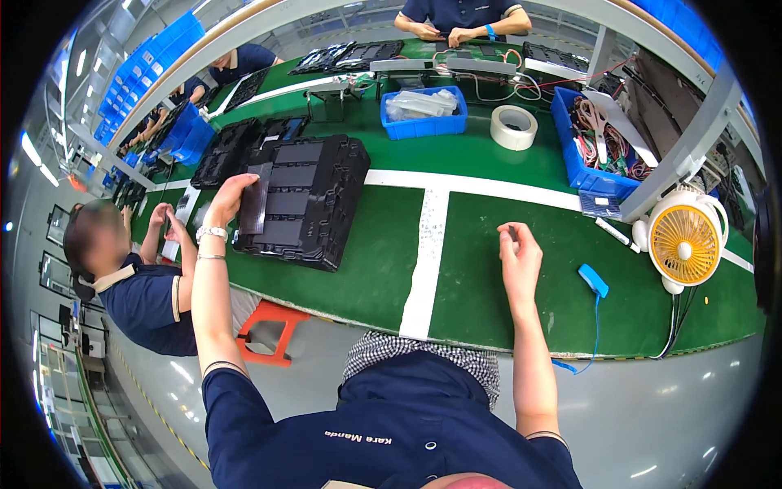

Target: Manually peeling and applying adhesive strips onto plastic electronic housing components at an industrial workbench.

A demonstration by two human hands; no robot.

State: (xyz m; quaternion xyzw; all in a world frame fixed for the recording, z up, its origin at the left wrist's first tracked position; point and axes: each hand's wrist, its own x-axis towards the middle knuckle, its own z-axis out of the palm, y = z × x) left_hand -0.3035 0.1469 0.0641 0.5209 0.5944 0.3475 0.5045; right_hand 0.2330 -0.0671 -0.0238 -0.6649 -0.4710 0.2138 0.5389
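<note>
At the left of the green table lies a stack of black plastic trays (305, 200) with moulded ridges. My left hand (230, 202) is closed on a shiny dark panel (253, 205) at the stack's near left side, thumb on top. Its other fingers are partly hidden behind the edge. My right hand (521, 254) is over the table right of the white strip, apart from the stack. Its fingers curl in toward the thumb; whatever they may hold is too small to make out. A blue wrist strap (593, 280) with a cord lies to its right.
A white fan (684, 240), a marker pen (617, 235) and a blue bin of wires and scissors (580, 167) stand at the right. Farther back are a tape roll (513, 128) and a blue bin of plastic bags (423, 128). A co-worker (134, 293) sits close at left.
</note>
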